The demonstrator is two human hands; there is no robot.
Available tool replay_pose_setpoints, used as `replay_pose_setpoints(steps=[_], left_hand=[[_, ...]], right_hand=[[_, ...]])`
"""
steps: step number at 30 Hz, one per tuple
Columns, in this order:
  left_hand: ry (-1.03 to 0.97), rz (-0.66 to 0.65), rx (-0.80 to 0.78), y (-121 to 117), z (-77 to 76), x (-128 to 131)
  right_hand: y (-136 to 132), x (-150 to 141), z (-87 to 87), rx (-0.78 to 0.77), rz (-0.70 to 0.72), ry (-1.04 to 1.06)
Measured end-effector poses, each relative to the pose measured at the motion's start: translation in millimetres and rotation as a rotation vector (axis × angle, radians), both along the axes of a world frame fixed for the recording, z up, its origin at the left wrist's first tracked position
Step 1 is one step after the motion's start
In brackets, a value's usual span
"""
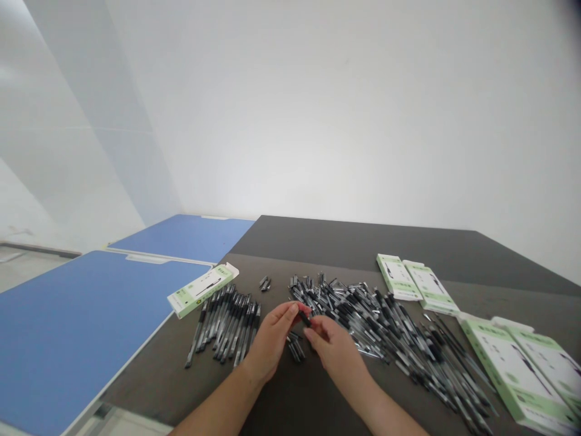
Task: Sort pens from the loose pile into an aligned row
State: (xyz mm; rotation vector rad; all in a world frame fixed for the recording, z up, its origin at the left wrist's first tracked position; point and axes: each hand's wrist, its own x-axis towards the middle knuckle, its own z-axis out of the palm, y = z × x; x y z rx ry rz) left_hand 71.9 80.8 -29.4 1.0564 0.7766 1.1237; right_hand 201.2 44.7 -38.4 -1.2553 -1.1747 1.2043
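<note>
A green-and-white cardboard pen box (202, 290) lies by a tidy row of slim black pens (222, 324). The left hand (272, 339) and right hand (333, 356) pinch a small black pen part (304, 318) between closed fingertips (294, 310), over a dark tabletop (345, 248), beside a loose heap of pens (376, 327).

We're in a bare, white-walled workroom (318, 109), with blue-topped desks (68, 339) beside a dark desk (345, 242) strewn with pens (372, 321).
</note>
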Motion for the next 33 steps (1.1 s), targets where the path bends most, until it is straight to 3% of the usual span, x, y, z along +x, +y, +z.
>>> replay_pose_setpoints(steps=[2,6,8,10,14,16,21,23,26,29,33], left_hand=[[-0.049,-0.048,-0.002,-0.5,-0.2,-0.5],[-0.17,-0.177,-0.039,-3.1,1.0,-2.6],[-0.19,-0.198,-0.052,-3.6,1.2,-2.9],[-0.177,-0.185,-0.062,-3.0,0.7,-2.2],[-0.104,-0.068,-0.037,-1.1,-0.3,0.1],[-0.091,-0.047,-0.023,-1.5,0.0,0.6],[-0.117,-0.144,-0.026,-3.1,1.2,-0.2],[-0.073,-0.163,-0.007,-0.4,1.2,-1.2],[0.186,-0.113,0.102,7.4,2.1,-5.7],[0.663,-0.056,0.341,14.6,5.7,-14.2],[1.113,-0.189,0.653,17.9,11.6,-25.2]], right_hand=[[-0.9,0.2,-0.1,-0.062,0.104,0.134],[-5.0,5.0,2.6,-0.316,0.421,0.608],[-5.7,6.4,3.6,-0.387,0.514,0.702],[-5.0,4.9,3.2,-0.367,0.488,0.65],[-2.0,-2.6,0.0,-0.053,0.099,0.209],[-1.4,-4.2,-1.3,-0.004,0.038,0.122],[-2.0,1.8,-0.9,-0.294,0.396,0.58],[-1.3,5.0,-0.8,-0.332,0.454,0.681],[1.4,8.6,-1.6,-0.255,0.354,0.651],[4.7,11.5,-2.0,-0.157,0.21,0.574],[7.3,13.6,-0.9,-0.124,0.168,0.581]])
